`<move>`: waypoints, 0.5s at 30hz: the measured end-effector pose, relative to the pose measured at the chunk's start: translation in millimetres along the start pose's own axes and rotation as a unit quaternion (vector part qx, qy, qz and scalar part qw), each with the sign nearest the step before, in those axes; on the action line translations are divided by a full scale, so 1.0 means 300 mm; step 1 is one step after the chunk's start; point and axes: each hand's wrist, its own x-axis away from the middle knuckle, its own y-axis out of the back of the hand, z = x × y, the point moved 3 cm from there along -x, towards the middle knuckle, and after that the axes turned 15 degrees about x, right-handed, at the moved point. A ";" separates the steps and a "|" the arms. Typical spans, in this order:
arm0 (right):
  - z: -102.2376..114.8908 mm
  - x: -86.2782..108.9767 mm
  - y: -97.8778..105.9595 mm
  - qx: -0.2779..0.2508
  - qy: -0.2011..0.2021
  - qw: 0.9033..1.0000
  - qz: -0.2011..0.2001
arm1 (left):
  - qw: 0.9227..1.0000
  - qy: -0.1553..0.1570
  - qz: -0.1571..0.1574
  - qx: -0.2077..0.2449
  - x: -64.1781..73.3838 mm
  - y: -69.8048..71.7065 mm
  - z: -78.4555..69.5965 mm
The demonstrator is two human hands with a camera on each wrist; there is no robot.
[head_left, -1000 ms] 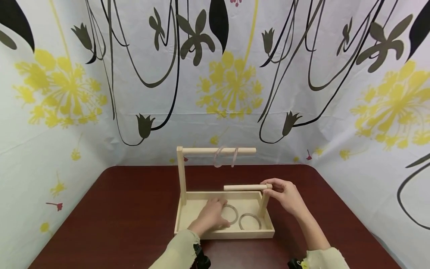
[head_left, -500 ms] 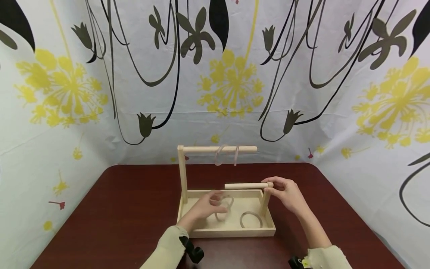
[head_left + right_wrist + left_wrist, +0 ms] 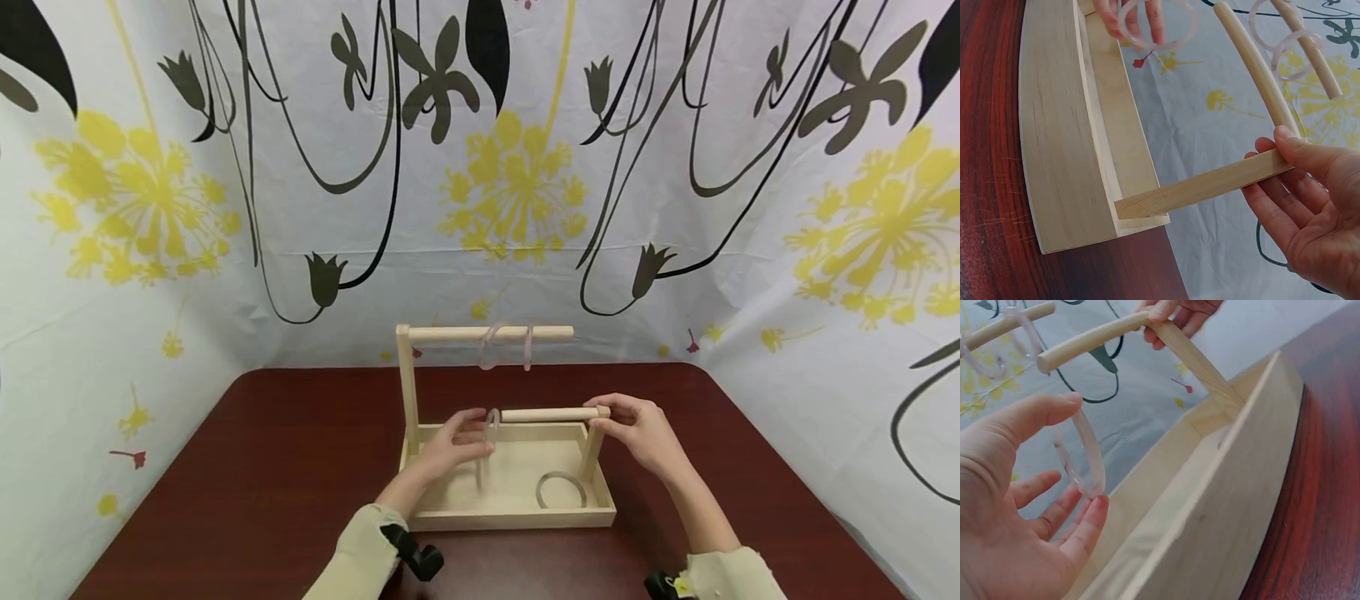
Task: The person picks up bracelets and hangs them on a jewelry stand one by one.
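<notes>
My left hand (image 3: 447,450) pinches a clear pinkish bangle (image 3: 1092,450) between thumb and fingertips. It holds the bangle upright at the free left end of the lower wooden rod (image 3: 547,414); the two overlap in the head view, while the left wrist view shows the bangle below the rod's tip. My right hand (image 3: 636,429) grips the corner where this rod meets its short post (image 3: 1210,184). That post rises from the right end of a shallow wooden tray (image 3: 517,521). Another bangle (image 3: 561,475) lies flat inside the tray, towards the right.
A taller post (image 3: 408,392) at the tray's left end carries the upper rod (image 3: 450,333). Two bangles hang from it, one left (image 3: 483,354) and one right (image 3: 528,352). Under the tray is a dark red table (image 3: 247,483); patterned cloth (image 3: 300,208) surrounds the back and sides.
My left hand has picked a bangle up from the tray, lifted it and turned it upright by the lower rod's left end. My right hand has kept its grip at the corner.
</notes>
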 end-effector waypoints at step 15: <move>0.000 0.004 0.004 0.002 -0.003 1.000 -0.002 | 0.994 -0.009 0.034 0.103 -0.003 -0.023 -0.051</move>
